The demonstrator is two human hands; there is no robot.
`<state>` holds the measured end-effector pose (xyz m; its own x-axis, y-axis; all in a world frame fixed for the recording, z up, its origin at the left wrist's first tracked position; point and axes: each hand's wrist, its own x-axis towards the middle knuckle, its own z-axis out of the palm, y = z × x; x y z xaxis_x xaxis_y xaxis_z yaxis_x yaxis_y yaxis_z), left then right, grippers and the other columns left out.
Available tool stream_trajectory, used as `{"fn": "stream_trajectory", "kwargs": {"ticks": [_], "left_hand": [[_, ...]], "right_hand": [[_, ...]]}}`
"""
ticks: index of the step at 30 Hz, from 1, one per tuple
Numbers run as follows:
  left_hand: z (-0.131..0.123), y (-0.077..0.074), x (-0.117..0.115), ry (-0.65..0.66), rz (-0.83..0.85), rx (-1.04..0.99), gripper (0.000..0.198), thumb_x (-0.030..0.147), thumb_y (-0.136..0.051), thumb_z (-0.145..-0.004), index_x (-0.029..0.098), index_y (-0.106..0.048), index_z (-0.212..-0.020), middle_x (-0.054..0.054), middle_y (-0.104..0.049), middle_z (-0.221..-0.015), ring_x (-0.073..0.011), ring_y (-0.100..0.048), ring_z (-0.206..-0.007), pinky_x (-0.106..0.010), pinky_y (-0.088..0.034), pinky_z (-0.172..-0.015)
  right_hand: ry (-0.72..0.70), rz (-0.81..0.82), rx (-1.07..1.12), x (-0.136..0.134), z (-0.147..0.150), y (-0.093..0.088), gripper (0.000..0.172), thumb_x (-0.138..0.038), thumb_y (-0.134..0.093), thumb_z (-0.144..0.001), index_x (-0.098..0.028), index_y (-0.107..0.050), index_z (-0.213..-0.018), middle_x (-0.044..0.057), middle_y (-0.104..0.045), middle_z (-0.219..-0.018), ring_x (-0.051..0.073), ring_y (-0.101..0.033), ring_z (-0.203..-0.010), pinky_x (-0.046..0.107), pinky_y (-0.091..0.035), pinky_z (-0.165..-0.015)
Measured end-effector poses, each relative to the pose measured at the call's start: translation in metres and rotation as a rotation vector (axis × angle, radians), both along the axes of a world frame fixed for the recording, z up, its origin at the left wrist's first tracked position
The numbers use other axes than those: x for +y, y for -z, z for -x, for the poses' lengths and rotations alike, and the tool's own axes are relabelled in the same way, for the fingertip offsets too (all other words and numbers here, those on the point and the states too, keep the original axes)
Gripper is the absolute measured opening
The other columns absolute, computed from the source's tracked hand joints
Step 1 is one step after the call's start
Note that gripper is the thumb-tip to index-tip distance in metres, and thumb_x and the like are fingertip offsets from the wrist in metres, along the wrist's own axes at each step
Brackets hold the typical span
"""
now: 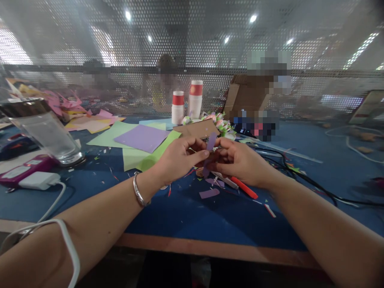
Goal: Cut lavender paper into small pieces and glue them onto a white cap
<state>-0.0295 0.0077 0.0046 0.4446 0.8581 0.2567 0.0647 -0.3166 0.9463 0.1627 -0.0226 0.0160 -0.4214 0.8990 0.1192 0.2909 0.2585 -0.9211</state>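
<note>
Between my two hands a purple paper strip (211, 141) stands upright above the table. The thumb and fingers of my left hand (192, 154) are closed on it. Close beside it on the right, my right hand (229, 158) has its fingers bent together at the strip's side; what its fingertips hold, if anything, is hidden. Just below my hands lie more purple paper pieces (209, 194) with rounded ends. A red pen-like stick (244, 188) lies under my right hand.
Purple sheet (141, 138) and green sheets (132, 159) lie left of centre. Paper cup stacks (177, 110) stand behind. A tilted-looking glass (57, 136) and a purple power strip (28, 170) are at left. Black cables (312, 182) run across the right. Scraps lie about.
</note>
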Motion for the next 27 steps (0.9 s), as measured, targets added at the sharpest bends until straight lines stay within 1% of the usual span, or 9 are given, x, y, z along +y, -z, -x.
{"fn": "stream_trajectory", "kwargs": {"ticks": [4, 6, 8, 11, 13, 16, 18, 23, 27], "left_hand": [[0.0025, 0.0024, 0.0033, 0.040, -0.080, 0.020, 0.022, 0.033, -0.074, -0.078, 0.015, -0.065, -0.087, -0.004, -0.067, -0.083, -0.0156, -0.064, -0.075, -0.031, -0.053, -0.070], [0.0033, 0.0029, 0.0041, 0.065, -0.082, 0.014, 0.026, 0.032, -0.077, -0.075, 0.014, -0.064, -0.089, -0.004, -0.067, -0.085, -0.0151, -0.063, -0.074, -0.031, -0.052, -0.070], [0.0034, 0.0030, 0.0041, 0.086, -0.058, -0.004, 0.028, 0.029, -0.078, -0.073, 0.014, -0.062, -0.091, -0.003, -0.066, -0.084, -0.0143, -0.062, -0.074, -0.030, -0.051, -0.070], [0.0029, 0.0029, 0.0035, 0.109, -0.029, -0.026, 0.029, 0.025, -0.077, -0.072, 0.014, -0.061, -0.094, -0.001, -0.063, -0.081, -0.0131, -0.060, -0.072, -0.029, -0.049, -0.069], [0.0027, 0.0029, 0.0035, 0.108, -0.027, -0.034, 0.029, 0.024, -0.076, -0.073, 0.014, -0.060, -0.094, -0.001, -0.062, -0.080, -0.0125, -0.059, -0.072, -0.029, -0.048, -0.069], [0.0029, 0.0030, 0.0045, 0.087, -0.054, -0.030, 0.028, 0.025, -0.077, -0.073, 0.014, -0.060, -0.093, -0.001, -0.062, -0.082, -0.0120, -0.058, -0.073, -0.029, -0.048, -0.070], [0.0032, 0.0031, 0.0054, 0.073, -0.074, -0.018, 0.028, 0.026, -0.077, -0.073, 0.014, -0.059, -0.092, -0.001, -0.062, -0.082, -0.0119, -0.058, -0.073, -0.029, -0.047, -0.070], [0.0043, 0.0034, 0.0067, 0.059, -0.091, -0.006, 0.028, 0.027, -0.078, -0.074, 0.015, -0.059, -0.092, -0.001, -0.063, -0.081, -0.0122, -0.059, -0.073, -0.029, -0.047, -0.069], [0.0054, 0.0007, 0.0053, 0.063, -0.016, -0.036, 0.030, 0.024, -0.081, -0.071, 0.014, -0.059, -0.089, 0.001, -0.062, -0.079, -0.0104, -0.059, -0.070, -0.028, -0.046, -0.069]], "right_hand": [[-0.020, -0.019, 0.018, 0.0015, -0.0009, 0.0008, 0.040, -0.023, -0.080, -0.073, -0.021, -0.063, -0.109, 0.006, -0.077, -0.100, 0.023, -0.075, -0.092, 0.033, -0.057, -0.080], [-0.023, -0.020, 0.025, 0.0023, -0.0012, 0.0011, 0.038, -0.024, -0.080, -0.073, -0.020, -0.064, -0.107, 0.005, -0.077, -0.099, 0.023, -0.075, -0.092, 0.034, -0.057, -0.083], [-0.021, -0.009, 0.026, 0.0023, -0.0013, 0.0008, 0.038, -0.025, -0.081, -0.072, -0.020, -0.065, -0.105, 0.004, -0.077, -0.095, 0.022, -0.075, -0.090, 0.034, -0.057, -0.083], [-0.007, 0.026, 0.016, 0.0011, -0.0011, -0.0005, 0.034, -0.027, -0.082, -0.071, -0.020, -0.064, -0.099, 0.003, -0.077, -0.087, 0.021, -0.074, -0.084, 0.032, -0.056, -0.077], [0.001, 0.029, 0.016, 0.0002, -0.0012, -0.0011, 0.030, -0.028, -0.082, -0.071, -0.020, -0.062, -0.092, 0.002, -0.075, -0.084, 0.019, -0.073, -0.078, 0.029, -0.054, -0.070], [0.012, 0.014, 0.016, -0.0001, -0.0021, -0.0007, 0.026, -0.029, -0.081, -0.073, -0.020, -0.060, -0.085, -0.001, -0.070, -0.075, 0.013, -0.066, -0.064, 0.025, -0.049, -0.058], [0.023, 0.007, 0.006, 0.0002, -0.0028, -0.0002, 0.025, -0.029, -0.081, -0.074, -0.020, -0.060, -0.083, -0.003, -0.066, -0.069, 0.011, -0.060, -0.058, 0.023, -0.046, -0.053], [0.052, -0.002, -0.040, 0.0009, -0.0031, -0.0007, 0.024, -0.033, -0.079, -0.077, -0.019, -0.062, -0.085, -0.003, -0.064, -0.067, 0.010, -0.054, -0.055, 0.023, -0.045, -0.051], [0.053, -0.018, -0.075, 0.0003, -0.0034, -0.0022, 0.024, -0.036, -0.077, -0.079, -0.019, -0.062, -0.085, -0.004, -0.062, -0.065, 0.010, -0.054, -0.054, 0.024, -0.044, -0.052]]}}
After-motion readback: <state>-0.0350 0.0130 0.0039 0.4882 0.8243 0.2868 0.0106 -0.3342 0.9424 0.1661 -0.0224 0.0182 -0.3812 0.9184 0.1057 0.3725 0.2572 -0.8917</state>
